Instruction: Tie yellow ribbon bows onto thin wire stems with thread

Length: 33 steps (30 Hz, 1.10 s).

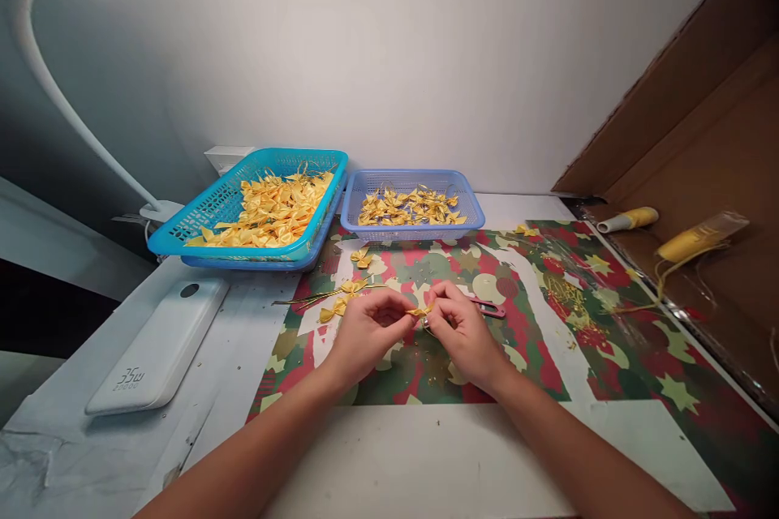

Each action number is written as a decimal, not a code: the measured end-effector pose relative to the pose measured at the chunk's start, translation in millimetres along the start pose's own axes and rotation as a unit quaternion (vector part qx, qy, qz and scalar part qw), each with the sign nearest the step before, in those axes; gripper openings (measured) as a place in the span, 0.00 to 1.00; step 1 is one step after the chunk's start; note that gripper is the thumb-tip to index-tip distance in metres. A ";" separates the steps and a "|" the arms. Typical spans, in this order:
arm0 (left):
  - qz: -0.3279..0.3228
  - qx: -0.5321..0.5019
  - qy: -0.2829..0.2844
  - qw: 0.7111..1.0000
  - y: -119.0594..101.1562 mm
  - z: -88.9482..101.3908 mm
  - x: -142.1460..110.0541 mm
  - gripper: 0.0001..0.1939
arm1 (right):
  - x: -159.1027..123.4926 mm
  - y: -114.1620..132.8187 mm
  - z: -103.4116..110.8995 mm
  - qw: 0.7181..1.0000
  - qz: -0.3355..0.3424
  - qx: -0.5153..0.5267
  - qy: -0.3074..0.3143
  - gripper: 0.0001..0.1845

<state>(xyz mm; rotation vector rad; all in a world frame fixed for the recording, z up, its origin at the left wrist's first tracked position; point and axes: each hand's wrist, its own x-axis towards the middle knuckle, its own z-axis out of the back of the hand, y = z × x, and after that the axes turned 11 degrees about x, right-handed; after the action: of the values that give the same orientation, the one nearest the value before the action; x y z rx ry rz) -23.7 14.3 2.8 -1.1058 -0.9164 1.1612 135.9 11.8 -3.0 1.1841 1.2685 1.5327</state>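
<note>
We have a patterned sheet [389,389] beneath us, a teal basket [256,253] heaped with yellow bows [277,207] at back left, and a lavender basket [414,233] beside it. A white power bank [161,349] lies left of the sheet. Our left hand [371,328] and right hand [466,332] nearly meet; the right partly hides a pink tool [500,312]. Loose bows [360,258] lie beside the left. Between our pinched fingertips we hold a small ribbon piece [418,312], partly covered.
</note>
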 end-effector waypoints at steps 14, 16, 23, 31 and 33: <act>0.023 -0.027 -0.023 0.999 1.8 -1.0 -0.2 0.07 | -1.1 2.4 -0.3 1.000 0.011 -0.004 0.000 0.15; 0.023 -0.029 -0.019 0.999 1.9 -1.1 0.0 0.07 | -1.2 2.6 -0.4 1.000 0.008 -0.004 0.000 0.15; 0.018 -0.029 -0.018 0.999 3.7 -1.1 -0.2 0.07 | -1.6 2.2 0.0 1.000 0.013 -0.016 -0.001 0.15; 0.007 -0.029 -0.021 0.999 7.2 -1.6 -0.5 0.06 | -1.3 1.7 -0.1 1.000 0.018 -0.023 0.001 0.15; 0.007 -0.027 -0.024 0.999 6.7 -1.7 -0.4 0.05 | -1.4 1.7 -0.2 0.999 0.022 -0.024 0.000 0.15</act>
<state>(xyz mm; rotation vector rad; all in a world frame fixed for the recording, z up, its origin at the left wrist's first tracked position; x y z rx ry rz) -23.7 13.9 -4.1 -1.1335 -0.9824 1.1856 136.0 10.1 -1.6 1.1886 1.2048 1.5870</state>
